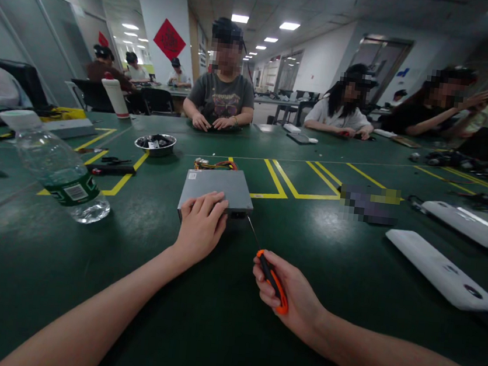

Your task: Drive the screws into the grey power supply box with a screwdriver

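Observation:
A grey metal computer power supply (221, 183) lies on the green table before me, its bundle of coloured wires (215, 165) at the far side. My left hand (201, 225) holds it, fingers bent over the top and near edge; what the palm side touches is hidden. In my right hand (287, 288) is a screwdriver (273, 283) with a black and orange handle, the fingers wrapped round it. Its thin shaft points up and left, the tip by the near right corner of the power supply, close to the black socket. Whether the tip touches a screw I cannot tell.
A water bottle (74, 178) stands at left, with a metal bowl (155, 145) of small dark parts behind it. Dark-handled tools (113, 169) lie nearby. Two long white devices (441, 270) are at right. Yellow tape (317, 198) marks the table (192, 330). Several people sit across.

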`<state>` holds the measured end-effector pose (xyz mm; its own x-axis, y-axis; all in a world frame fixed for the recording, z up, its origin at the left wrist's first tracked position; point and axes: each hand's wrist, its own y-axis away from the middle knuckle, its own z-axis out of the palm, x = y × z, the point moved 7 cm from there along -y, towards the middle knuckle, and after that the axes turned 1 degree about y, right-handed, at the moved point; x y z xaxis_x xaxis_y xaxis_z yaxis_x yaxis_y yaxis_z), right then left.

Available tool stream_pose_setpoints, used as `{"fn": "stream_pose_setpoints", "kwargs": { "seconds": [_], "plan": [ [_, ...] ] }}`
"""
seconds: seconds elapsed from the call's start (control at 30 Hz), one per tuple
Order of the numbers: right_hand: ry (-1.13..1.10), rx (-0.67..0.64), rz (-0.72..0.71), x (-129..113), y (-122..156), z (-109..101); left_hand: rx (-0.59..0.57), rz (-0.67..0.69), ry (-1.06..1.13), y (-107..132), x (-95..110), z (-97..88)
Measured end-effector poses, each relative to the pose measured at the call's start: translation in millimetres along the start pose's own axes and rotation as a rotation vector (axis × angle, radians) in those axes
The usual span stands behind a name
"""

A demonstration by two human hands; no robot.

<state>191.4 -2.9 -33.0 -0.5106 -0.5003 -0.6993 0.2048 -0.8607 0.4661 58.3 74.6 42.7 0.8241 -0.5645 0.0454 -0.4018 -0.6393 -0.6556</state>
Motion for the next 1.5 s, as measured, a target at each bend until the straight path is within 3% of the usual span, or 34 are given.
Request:
{"fn": "stream_pose_setpoints", "kwargs": {
  "seconds": [0.33,0.6,0.87,1.13,1.5],
  "plan": [
    [-0.019,0.013,-0.063,2,2,0,0.004,-0.003,0.009,1,-1,0.7],
    [-0.065,0.034,0.075,10,3,1,0.001,0.052,-0.029,4,0,2.4],
    [-0.049,0.026,-0.025,2,6,2,-0.076,0.110,-0.106,11,7,1.9],
    [-0.100,-0.009,0.054,8,5,5,-0.116,0.220,-0.124,18,23,1.5],
    [-0.090,-0.019,-0.031,1,7,7,-0.140,0.201,-0.153,18,27,3.2]
  ]
}}
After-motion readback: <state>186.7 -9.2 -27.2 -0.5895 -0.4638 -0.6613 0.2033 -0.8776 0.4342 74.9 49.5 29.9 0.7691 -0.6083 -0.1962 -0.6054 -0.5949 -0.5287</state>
